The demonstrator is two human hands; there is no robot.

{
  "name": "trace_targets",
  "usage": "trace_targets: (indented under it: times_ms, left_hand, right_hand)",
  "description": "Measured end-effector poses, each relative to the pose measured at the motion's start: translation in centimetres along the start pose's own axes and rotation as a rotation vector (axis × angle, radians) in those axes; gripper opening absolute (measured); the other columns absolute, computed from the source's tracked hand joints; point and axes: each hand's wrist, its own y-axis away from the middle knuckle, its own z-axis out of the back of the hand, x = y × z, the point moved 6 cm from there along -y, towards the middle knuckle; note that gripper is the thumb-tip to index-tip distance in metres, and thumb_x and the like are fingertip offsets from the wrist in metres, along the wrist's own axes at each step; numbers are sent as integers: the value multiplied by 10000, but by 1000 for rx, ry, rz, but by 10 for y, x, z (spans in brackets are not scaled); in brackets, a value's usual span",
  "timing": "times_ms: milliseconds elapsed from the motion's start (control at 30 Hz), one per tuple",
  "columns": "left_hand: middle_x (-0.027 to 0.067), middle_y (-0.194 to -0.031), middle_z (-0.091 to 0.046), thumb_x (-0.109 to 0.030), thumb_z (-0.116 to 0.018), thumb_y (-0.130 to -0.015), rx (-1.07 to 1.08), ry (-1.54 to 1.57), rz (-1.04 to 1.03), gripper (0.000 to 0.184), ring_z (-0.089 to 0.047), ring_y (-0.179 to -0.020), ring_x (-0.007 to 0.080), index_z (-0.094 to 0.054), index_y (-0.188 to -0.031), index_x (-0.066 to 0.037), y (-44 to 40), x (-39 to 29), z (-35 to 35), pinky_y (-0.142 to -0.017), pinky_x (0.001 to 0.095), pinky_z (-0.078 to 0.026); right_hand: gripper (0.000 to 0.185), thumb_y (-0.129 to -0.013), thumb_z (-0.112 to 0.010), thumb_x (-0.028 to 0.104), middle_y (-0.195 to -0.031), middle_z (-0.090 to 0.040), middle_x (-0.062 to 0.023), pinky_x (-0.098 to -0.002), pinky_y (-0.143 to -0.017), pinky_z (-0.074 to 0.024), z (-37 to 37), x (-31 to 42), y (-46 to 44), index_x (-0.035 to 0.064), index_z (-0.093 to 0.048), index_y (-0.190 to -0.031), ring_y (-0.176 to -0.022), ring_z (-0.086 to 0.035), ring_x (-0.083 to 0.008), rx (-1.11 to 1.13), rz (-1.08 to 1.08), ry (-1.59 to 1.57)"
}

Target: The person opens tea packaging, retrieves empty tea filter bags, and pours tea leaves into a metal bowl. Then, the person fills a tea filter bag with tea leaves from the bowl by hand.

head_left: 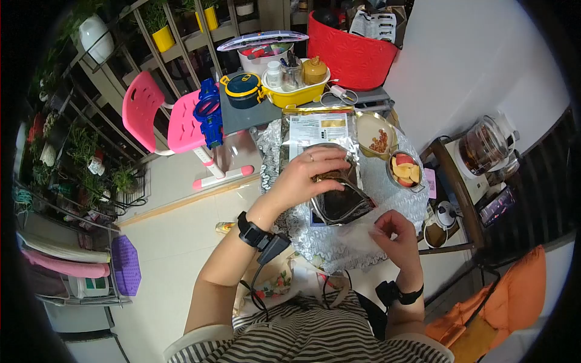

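An open foil pouch [345, 206] with a dark inside lies on the table in front of me, its mouth turned toward me. My left hand [315, 175] curls over the pouch's far side, with fingers and thumb bent around it; the fingertips are partly hidden. Beside the mouth, my right hand [396, 236] pinches a thin, whitish, see-through bag [358, 237] that hangs to its left. Behind the pouch lies a silver packet with a printed label [318, 130]. To the right sit a pale dish of small brown pieces [366, 136] and a bowl of cut apple [404, 170].
A silvery cloth [290, 221] covers the table. At the back stand a yellow tray [296, 97] with jars, a dark lidded container [243, 91] and a red basket [351, 54]. A pink chair [187, 121] is at the left, a glass kettle [483, 145] at the right.
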Motion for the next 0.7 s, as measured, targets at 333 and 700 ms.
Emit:
trace_targets:
  times_ms: [333,700]
  left_hand:
    - [141,-1317,-565,-305,-812,-717,-186,-22,190,624,-505,-1233,344,-601,-1254,-67,67,-31,18,-1055,432,-385]
    - [163,-1292,-548,-160,-864,-624,-225,-7,615,928,-509,-1204,369,-384,-1405,-20,162,-86,-17,-1018,416,-417]
  right_hand:
    - [147,-798,-724,41,-723,-551,59,-175,-565,-374,-28,4,29,56,-583,-839,-622,-468,-15,112,-71,-256]
    - [135,-863,-708,97,-759,-604,33,-186,-544,-406,-112,37,26,53,-587,-903,-635,-527,-6,336,-54,-472]
